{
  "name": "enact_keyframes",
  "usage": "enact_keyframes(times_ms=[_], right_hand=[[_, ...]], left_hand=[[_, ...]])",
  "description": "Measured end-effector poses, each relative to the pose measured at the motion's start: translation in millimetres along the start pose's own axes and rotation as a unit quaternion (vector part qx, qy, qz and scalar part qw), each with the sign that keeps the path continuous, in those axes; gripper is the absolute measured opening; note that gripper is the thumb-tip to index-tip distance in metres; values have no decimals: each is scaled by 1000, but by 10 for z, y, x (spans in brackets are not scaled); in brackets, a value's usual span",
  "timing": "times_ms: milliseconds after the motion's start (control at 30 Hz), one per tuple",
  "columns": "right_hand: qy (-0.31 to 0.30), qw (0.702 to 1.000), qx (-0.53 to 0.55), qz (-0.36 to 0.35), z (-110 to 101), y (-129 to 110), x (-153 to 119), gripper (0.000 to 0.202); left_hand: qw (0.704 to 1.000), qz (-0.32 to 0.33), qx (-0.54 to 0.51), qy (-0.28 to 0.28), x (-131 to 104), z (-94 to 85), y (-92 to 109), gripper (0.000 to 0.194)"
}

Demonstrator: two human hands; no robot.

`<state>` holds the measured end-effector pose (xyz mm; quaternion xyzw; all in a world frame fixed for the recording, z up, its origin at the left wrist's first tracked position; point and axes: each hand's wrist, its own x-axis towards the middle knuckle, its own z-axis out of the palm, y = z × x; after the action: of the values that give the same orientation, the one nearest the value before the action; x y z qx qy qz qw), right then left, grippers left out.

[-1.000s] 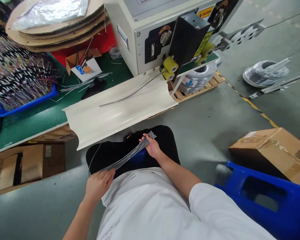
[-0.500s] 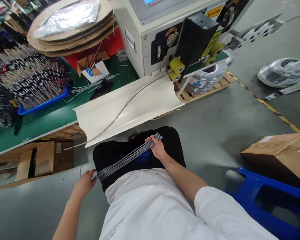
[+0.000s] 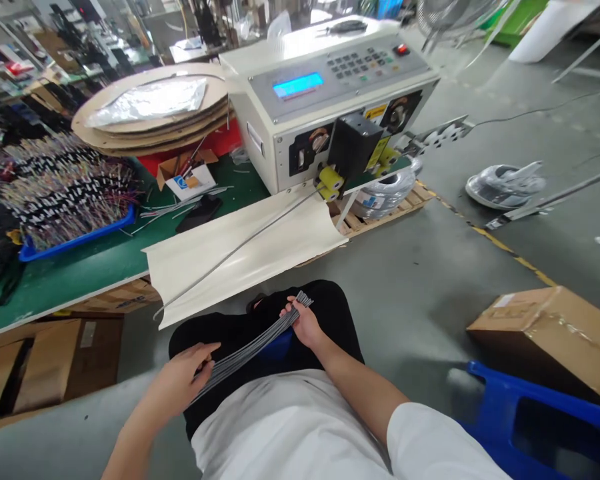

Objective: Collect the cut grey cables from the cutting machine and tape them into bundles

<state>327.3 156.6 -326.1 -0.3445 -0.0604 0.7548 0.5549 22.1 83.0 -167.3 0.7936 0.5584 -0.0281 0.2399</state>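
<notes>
Right hand (image 3: 305,323) still closed around wires (image 3: 253,349), a half-curled left hand (image 3: 183,379) has moved over their lower end, its hold unclear.

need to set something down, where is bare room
Bare floor lies between the right knee and the taped carton; the green tabletop is bare in front of the blue tray. Crowded: the lap, under grey wires, and beside the tray, with loose wires and stacked discs.

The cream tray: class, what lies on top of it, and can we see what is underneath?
A grey wire lies slantwise across the tray from the yellow rollers. Most of the space underneath is hidden by the tray.
</notes>
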Motion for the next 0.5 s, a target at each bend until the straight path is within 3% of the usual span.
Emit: enact_keyframes(times_ms=[100,200,367,500], right_hand=[[-1,1000,-2,9,0,-6,5,25],[2,1000,-8,10,8,-13,-7,26],[7,1000,-22,2,-3,-25,-54,31],[11,1000,-21,-8,-36,-27,-45,33]], left_hand=[[985,114,31,124,346,-350,458,34],[952,185,77,231,687,-561,721,30],[916,142,152,344,1185,-694,811,39],[915,99,165,354,1364,-667,800,63]])
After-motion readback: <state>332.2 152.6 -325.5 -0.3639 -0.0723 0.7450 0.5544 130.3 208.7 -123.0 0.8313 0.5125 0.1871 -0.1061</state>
